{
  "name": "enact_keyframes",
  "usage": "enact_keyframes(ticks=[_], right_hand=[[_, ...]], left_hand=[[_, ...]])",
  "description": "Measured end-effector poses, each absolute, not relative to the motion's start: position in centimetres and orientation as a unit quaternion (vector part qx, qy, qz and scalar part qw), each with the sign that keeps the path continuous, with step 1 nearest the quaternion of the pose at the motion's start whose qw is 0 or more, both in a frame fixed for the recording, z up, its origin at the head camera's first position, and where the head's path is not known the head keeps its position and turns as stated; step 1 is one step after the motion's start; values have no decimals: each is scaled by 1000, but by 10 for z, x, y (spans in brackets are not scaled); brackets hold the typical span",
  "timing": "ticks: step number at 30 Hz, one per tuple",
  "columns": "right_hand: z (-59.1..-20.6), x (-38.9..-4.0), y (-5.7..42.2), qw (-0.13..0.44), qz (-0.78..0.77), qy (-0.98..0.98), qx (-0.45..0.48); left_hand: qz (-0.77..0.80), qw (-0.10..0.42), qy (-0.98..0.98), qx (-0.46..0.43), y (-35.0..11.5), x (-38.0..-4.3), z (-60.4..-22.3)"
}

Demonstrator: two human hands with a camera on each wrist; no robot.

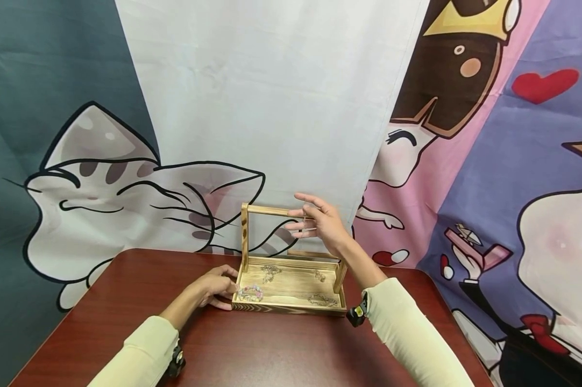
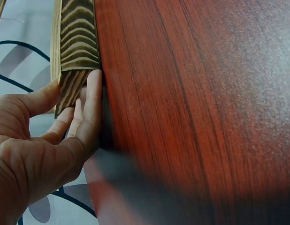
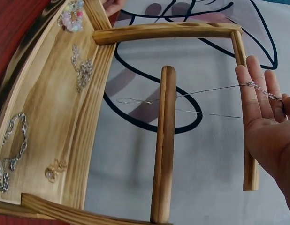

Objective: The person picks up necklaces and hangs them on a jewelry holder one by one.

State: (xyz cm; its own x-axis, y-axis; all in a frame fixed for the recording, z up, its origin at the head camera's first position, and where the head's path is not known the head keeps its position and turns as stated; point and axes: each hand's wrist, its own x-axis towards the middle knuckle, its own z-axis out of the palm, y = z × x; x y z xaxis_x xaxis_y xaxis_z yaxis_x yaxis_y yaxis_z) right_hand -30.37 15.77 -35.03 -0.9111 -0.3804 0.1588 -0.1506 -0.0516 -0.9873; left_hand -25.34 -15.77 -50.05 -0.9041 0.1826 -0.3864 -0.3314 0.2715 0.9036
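A wooden jewellery stand (image 1: 291, 308) has a shallow tray and an upright frame. My left hand (image 1: 218, 287) grips its left end; in the left wrist view the thumb and fingers (image 2: 91, 101) lie on opposite sides of the tray corner. My right hand (image 1: 327, 223) is raised beside the top bar (image 1: 271, 210). From it hangs a thin silver necklace (image 3: 210, 89), its chain running across the extended fingers to where thumb and forefinger pinch it. The necklace's lower loop (image 3: 128, 100) reaches past the lower crossbar (image 3: 164, 145), which hides part of it.
In the tray lie a pastel bead bracelet (image 1: 250, 293), a silver chain (image 1: 270, 272), a second silver chain (image 1: 323, 300) and a small gold-coloured piece (image 1: 320, 276). The stand rests on a reddish-brown table (image 1: 281, 349). Behind it hangs a printed cartoon cloth (image 1: 281, 107).
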Motion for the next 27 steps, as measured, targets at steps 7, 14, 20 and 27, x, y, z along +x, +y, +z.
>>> enact_keyframes(ticks=[7,14,20,27], right_hand=[[-351,-304,147,93,-698,681,-200],[-352,-305,134,108,-701,674,-207],[-354,-306,124,111,-704,669,-210],[-357,-306,116,115,-699,673,-213]], left_hand=[[598,214,771,-46,-159,-256,-502],[599,217,770,-47,-159,-256,-503],[600,214,769,-48,-158,-254,-501],[601,215,768,-50,-157,-253,-499]])
